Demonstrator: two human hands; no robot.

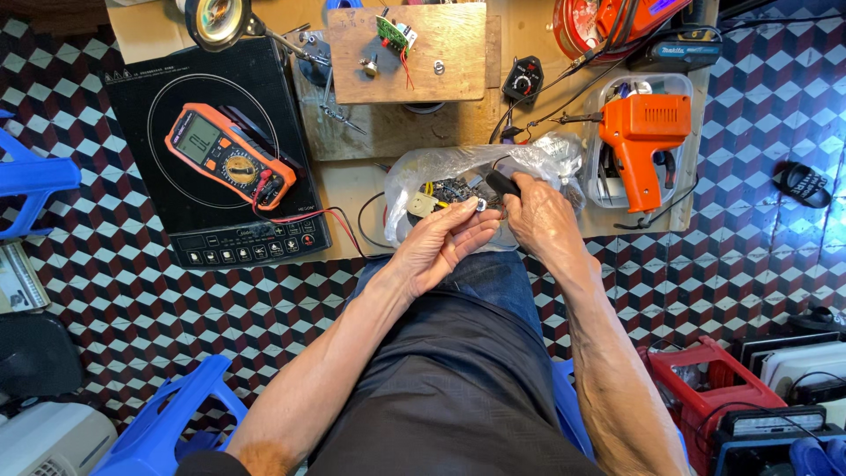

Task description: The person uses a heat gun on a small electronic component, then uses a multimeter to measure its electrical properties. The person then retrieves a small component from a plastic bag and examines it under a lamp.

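the person sat at a low wooden bench (397, 132) with both hands over a clear plastic bag (441, 167) that lay at the bench's near edge, just above the knees. the left hand (441, 242) was half curled, thumb and forefinger pinching a small round silvery part (481, 204) right beside a dark circuit board (454, 189) showing through the bag. the right hand (542, 216) was closed around a slim black-handled tool (500, 182), its tip pointing down toward the board; i couldn't tell what sort of tip it had. to my eye the work was at the stage of fitting or freeing that small part at the board, with the bag as a tray. the next move looked to call for a steady pinch and the tool tip brought squarely onto the part, since it was tiny and easy to drop. an orange multimeter (229, 154) rested on a black induction cooker (220, 150) to the left, and an orange soldering gun (639, 141) lay well to the right.
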